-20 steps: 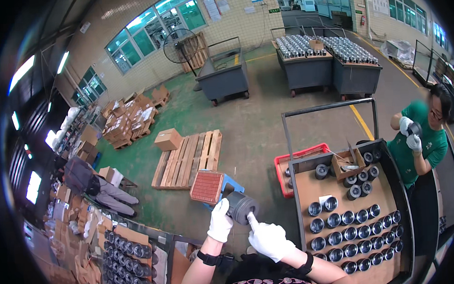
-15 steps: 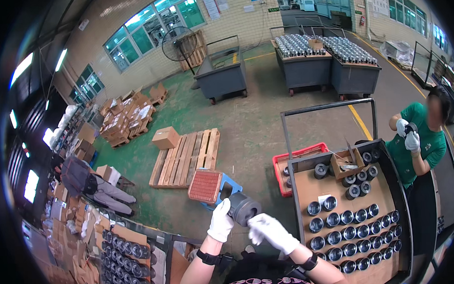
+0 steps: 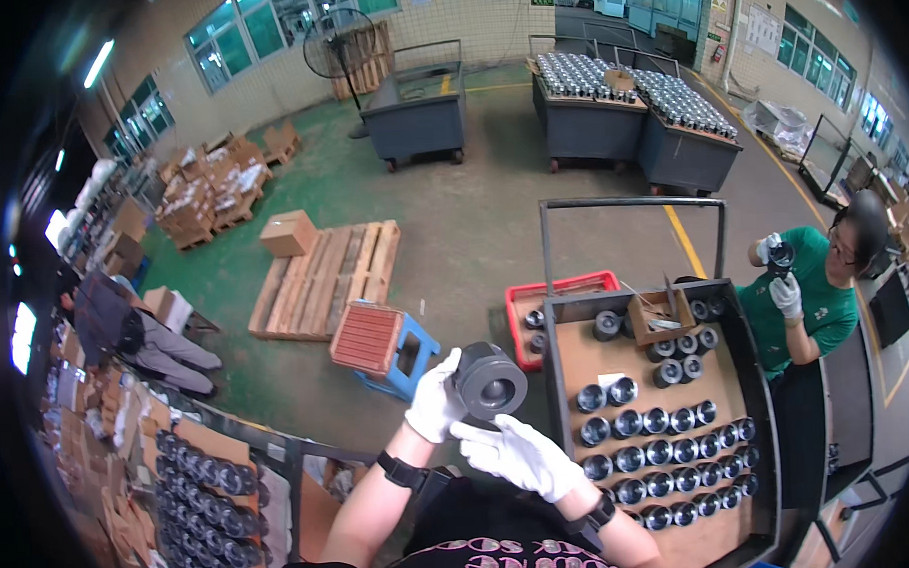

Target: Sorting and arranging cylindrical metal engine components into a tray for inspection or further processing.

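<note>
My left hand [image 3: 435, 397], in a white glove, grips a dark grey engine piston [image 3: 490, 379] by its side. The piston is held up in front of me, with its round hollowed end toward me. Just below it is my right hand [image 3: 516, 456], also gloved. Its fingers are stretched out toward my left wrist and hold nothing; I cannot tell whether the fingertips touch the left glove. To the right, a dark-framed cart [image 3: 549, 356] carries rows of similar pistons [image 3: 628, 423] on brown board.
A co-worker in green [image 3: 812, 271] holds a dark part beyond the cart. Also around are a red crate [image 3: 522, 354], a blue stool [image 3: 417, 350] with a red-brown top, a wooden pallet [image 3: 339, 278] and, at lower left, more pistons [image 3: 210, 503]. Someone bends over boxes at far left.
The piston has turned so its hollowed end faces me more. My right hand has moved from the piston's side to below it, by my left wrist. The whole view has shifted slightly.
</note>
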`<action>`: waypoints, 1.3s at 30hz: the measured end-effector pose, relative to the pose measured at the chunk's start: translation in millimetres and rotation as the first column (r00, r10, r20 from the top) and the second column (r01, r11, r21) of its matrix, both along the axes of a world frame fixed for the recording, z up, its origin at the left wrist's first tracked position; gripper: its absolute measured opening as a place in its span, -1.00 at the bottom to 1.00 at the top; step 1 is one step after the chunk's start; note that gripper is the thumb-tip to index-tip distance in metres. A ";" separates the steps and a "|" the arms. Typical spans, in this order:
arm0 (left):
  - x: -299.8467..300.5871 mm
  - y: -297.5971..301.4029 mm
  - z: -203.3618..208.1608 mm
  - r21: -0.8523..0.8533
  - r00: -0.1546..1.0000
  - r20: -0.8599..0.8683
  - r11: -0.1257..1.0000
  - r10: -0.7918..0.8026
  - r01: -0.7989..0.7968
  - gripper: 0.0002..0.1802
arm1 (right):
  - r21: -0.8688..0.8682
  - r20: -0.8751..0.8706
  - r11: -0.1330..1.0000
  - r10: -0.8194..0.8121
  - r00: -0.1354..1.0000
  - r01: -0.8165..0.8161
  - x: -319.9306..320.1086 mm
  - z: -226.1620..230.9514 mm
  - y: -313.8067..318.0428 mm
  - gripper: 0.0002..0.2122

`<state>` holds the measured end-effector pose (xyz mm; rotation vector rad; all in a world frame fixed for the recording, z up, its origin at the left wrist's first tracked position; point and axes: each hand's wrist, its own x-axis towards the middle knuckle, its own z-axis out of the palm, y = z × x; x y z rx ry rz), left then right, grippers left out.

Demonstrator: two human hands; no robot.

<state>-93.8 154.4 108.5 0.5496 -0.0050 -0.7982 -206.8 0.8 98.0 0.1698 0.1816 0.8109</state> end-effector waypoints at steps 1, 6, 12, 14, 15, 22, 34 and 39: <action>-4.4 -4.9 11.7 0.217 0.968 0.250 0.974 0.009 -0.065 -0.50 | -0.021 -0.016 1.000 -0.013 1.000 0.012 0.6 -3.0 1.1 -0.49; 7.2 -8.2 -1.4 0.400 0.590 0.792 0.863 -0.155 -0.310 -0.48 | 0.083 0.045 0.954 -0.293 0.955 0.289 1.8 -29.8 8.0 -0.57; -5.3 -26.7 3.4 0.401 0.612 0.765 0.891 -0.199 -0.212 -0.48 | 0.074 -0.146 0.928 -0.352 0.924 0.365 -8.6 -31.7 -0.3 -0.60; -8.4 -26.2 -0.5 0.435 0.599 0.781 0.840 -0.174 -0.324 -0.49 | -0.073 -0.069 0.894 -0.446 0.892 0.442 -6.4 -36.9 -2.5 -0.59; -10.5 -24.6 -3.7 0.439 0.601 0.780 0.838 -0.175 -0.325 -0.49 | -0.070 -0.071 0.896 -0.444 0.893 0.439 -4.6 -41.1 -5.7 -0.59; -17.0 -24.0 0.4 0.631 0.770 0.576 0.748 -0.273 -0.207 -0.63 | -0.110 -0.058 0.905 -0.419 0.906 0.412 -5.4 -59.2 -13.8 -0.55; -16.2 2.2 -64.0 0.121 0.972 -0.122 0.975 0.202 -0.188 -0.39 | -0.731 0.316 0.661 0.108 0.943 0.169 -23.6 -72.0 -82.1 -0.51; 5.6 24.5 -58.5 0.144 0.982 -0.163 0.987 0.096 -0.072 -0.47 | -0.801 0.302 0.480 -0.191 0.934 0.358 -41.0 -113.7 -217.3 -0.65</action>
